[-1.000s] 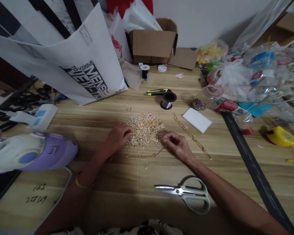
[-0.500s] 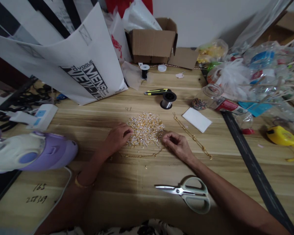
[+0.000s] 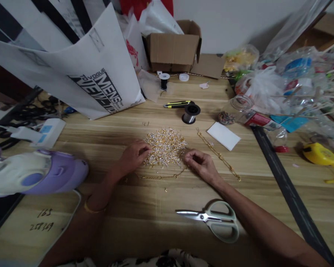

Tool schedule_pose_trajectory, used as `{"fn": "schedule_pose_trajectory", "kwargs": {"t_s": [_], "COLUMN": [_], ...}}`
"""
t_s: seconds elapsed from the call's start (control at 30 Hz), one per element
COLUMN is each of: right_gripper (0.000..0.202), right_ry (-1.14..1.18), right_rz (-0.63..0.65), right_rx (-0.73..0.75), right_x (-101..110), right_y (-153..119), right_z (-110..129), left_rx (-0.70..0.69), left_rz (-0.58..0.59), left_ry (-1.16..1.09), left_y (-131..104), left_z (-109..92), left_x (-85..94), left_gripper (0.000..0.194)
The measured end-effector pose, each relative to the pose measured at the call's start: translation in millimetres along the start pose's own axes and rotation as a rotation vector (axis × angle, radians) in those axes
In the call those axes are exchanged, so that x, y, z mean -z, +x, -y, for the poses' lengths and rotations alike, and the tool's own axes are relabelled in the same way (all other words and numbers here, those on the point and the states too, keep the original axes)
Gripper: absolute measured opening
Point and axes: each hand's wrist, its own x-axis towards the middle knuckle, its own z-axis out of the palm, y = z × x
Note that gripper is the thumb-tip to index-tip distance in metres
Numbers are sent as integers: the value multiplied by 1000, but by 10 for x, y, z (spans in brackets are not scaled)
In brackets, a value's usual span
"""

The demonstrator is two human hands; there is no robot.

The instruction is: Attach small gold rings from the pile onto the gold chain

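A pile of small clear and gold-coloured beads or charms (image 3: 167, 146) lies on the wooden table between my hands. At its left edge rests my left hand (image 3: 133, 155), thumb and fingers curled into a pinch; anything in them is too small to make out. My right hand (image 3: 200, 164) is at the right edge, its fingertips also pinched and what they hold hidden. A thin gold chain (image 3: 158, 177) runs along the front of the pile, its right end close to my right fingertips. Right of that hand, another gold chain with charms (image 3: 220, 156) lies slanted.
Scissors (image 3: 211, 218) lie in front of my right hand. Behind the pile are a wire spool (image 3: 190, 114) and a utility knife (image 3: 178, 104). A white folded paper (image 3: 223, 135), a bead jar (image 3: 235, 111) and a tape measure (image 3: 320, 154) are right; a purple-and-white device (image 3: 55, 174) stands left.
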Motion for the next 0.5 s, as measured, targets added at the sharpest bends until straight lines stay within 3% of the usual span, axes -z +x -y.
{"fn": "schedule_pose_trajectory", "kwargs": {"t_s": [0.5], "right_gripper": [21], "right_ry": [25], "right_rz": [10], "right_rx": [6], "right_x": [0], "right_y": [5], "right_z": [-8], "left_rx": [-56], "left_rz": [6], "left_ry": [135], "left_y": [-4], "left_z": [133], "left_x": [0], "left_gripper": [13]}}
